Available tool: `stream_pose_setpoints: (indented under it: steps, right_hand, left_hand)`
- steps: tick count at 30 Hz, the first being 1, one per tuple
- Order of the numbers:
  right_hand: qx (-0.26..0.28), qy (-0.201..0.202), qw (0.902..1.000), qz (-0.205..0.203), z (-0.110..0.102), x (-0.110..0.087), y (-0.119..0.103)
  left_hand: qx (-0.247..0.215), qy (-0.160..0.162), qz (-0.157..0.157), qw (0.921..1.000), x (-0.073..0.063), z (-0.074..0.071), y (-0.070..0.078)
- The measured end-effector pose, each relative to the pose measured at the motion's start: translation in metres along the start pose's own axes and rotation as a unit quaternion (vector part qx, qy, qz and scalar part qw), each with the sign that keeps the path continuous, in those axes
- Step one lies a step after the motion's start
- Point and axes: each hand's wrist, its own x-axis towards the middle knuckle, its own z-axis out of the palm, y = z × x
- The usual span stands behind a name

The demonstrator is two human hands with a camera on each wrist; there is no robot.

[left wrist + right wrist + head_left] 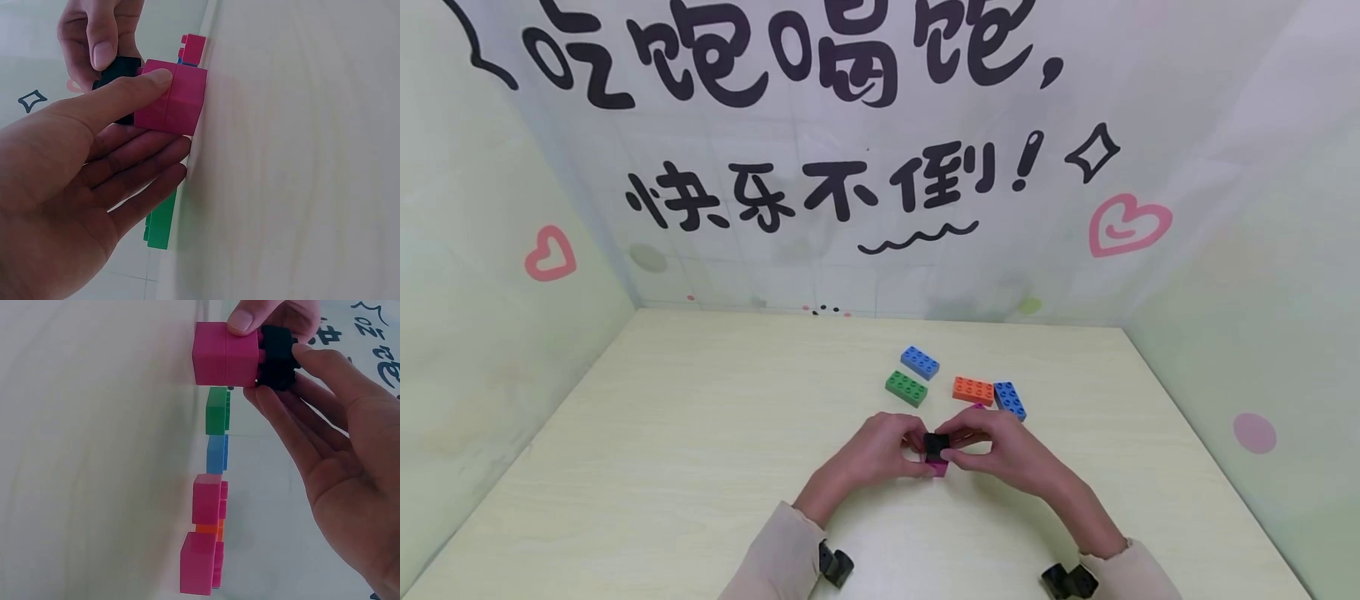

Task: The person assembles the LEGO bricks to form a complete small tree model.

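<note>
Near the front middle of the table, both hands meet at a small stack of toy building bricks. My left hand [880, 448] grips the pink bricks [215, 355], two layers with a seam between them, its thumb across one side. A black brick [936, 444] sits on their top, and my right hand [1003, 450] pinches it between thumb and fingers. In the right wrist view a narrow gap with pink studs shows between the black brick [279, 359] and the pink ones. Whether the stack touches the table I cannot tell.
Beyond the hands lie a blue brick [920, 362], a green brick [906, 389], an orange brick [973, 391] and a second blue brick [1011, 402]. Loose pink bricks [198, 564] stand near the right hand, mostly hidden by it in the head view. Printed walls enclose the table [700, 400].
</note>
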Motion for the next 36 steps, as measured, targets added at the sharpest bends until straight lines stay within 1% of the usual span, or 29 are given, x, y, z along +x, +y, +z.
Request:
stream_pose_setpoints:
  steps: [4, 9, 16, 20, 23, 27, 28, 30, 36]
  right_hand:
    - [0.003, -0.003, 0.9999, -0.01, 0.001, 0.001, -0.001]
    - [0.009, -0.009, 0.9999, -0.011, 0.001, 0.002, -0.001]
    - [-0.004, -0.019, 0.9998, 0.011, -0.003, 0.0, 0.004]
    - [0.001, -0.015, 0.9997, 0.02, -0.005, -0.002, 0.006]
    - [0.005, -0.01, 0.9997, 0.023, -0.004, -0.003, 0.008]
    - [0.011, -0.006, 0.9997, 0.021, -0.003, -0.003, 0.009]
    - [0.013, -0.006, 0.9997, 0.021, -0.003, -0.003, 0.009]
    - [0.018, -0.004, 0.9996, 0.023, -0.003, -0.003, 0.009]
    - [0.035, 0.005, 0.9983, 0.047, -0.003, -0.001, 0.011]
  left_hand:
    - [-0.004, 0.002, -0.002, 1.0, 0.0, -0.001, 0.001]
    - [-0.006, 0.003, -0.01, 0.9999, -0.001, -0.001, 0.001]
    - [-0.012, 0.005, -0.007, 0.9999, -0.001, 0.001, 0.001]
    - [-0.021, -0.004, -0.007, 0.9997, -0.001, 0.001, 0.002]
    - [-0.058, -0.014, -0.008, 0.9982, -0.003, -0.002, 0.002]
    - [-0.124, -0.02, -0.017, 0.9919, -0.005, -0.009, 0.003]
    - [-0.134, -0.018, -0.02, 0.9906, -0.005, -0.01, 0.003]
    - [-0.14, -0.017, -0.018, 0.9898, -0.005, -0.011, 0.003]
    - [-0.133, -0.013, -0.006, 0.991, -0.003, -0.012, 0.004]
